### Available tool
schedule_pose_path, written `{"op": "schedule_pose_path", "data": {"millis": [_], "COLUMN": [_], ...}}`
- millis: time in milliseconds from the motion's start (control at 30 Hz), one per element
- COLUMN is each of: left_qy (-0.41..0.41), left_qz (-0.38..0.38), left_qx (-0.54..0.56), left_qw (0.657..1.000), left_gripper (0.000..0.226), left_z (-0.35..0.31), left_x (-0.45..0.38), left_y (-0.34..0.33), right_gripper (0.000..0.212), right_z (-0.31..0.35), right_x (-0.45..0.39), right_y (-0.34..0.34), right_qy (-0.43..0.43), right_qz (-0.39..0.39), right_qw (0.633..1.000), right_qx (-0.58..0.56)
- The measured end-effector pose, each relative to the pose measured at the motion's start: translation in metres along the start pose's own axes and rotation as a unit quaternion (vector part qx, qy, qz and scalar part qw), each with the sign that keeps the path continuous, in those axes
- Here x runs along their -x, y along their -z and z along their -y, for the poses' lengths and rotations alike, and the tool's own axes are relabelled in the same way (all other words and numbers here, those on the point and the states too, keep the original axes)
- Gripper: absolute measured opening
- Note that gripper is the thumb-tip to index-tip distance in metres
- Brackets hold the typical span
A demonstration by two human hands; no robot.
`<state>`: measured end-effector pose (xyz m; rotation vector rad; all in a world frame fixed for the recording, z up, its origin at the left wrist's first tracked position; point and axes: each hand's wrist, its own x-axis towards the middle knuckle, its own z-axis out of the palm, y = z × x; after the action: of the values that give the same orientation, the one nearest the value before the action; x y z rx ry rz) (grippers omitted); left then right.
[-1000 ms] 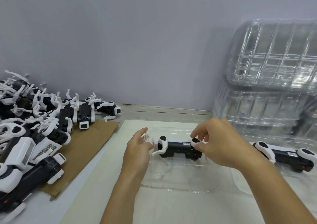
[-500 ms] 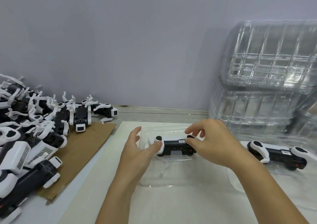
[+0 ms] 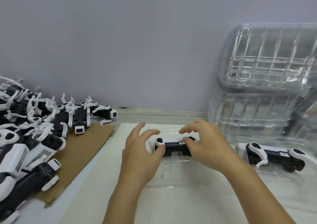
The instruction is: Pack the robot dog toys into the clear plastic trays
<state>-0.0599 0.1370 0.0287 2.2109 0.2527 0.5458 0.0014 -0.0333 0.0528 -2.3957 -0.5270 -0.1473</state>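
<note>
A black and white robot dog toy (image 3: 175,147) lies folded in a clear plastic tray (image 3: 180,179) in the middle of the table. My left hand (image 3: 139,157) is at its left end, thumb pressing the white leg joint, fingers spread and raised. My right hand (image 3: 207,146) covers its right end, thumb on the toy, fingers loosely extended above it. A second toy (image 3: 274,157) lies in another clear tray (image 3: 281,174) to the right.
A pile of loose robot dog toys (image 3: 34,129) fills the left side, partly on brown cardboard (image 3: 80,150). Tall stacks of clear trays (image 3: 267,79) stand at the back right against the wall. A white sheet (image 3: 103,181) lies under the tray.
Both hands pinched the toy's ends before. Now their fingers have opened and lifted, leaving only the thumbs on the toy, which sits lower in the tray.
</note>
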Motion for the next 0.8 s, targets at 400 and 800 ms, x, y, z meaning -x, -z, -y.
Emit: {"op": "schedule_pose_path", "data": {"millis": [400,800], "left_qy": [0.022,0.176], "left_qz": [0.024,0.007], "left_qx": [-0.144,0.127], "left_qw": [0.989,0.976], "left_gripper": [0.020,0.019], "left_z": [-0.003,0.008], "left_x": [0.003,-0.003], "left_y": [-0.010,-0.001], "right_gripper": [0.025,0.026], "right_z": [0.001,-0.004], "right_x": [0.000,-0.003], "right_y": [-0.002,0.013], "right_qy": [-0.006,-0.148], "right_qz": [0.006,0.037], "right_qw": [1.000,0.987], "right_qx": [0.016,0.057]}}
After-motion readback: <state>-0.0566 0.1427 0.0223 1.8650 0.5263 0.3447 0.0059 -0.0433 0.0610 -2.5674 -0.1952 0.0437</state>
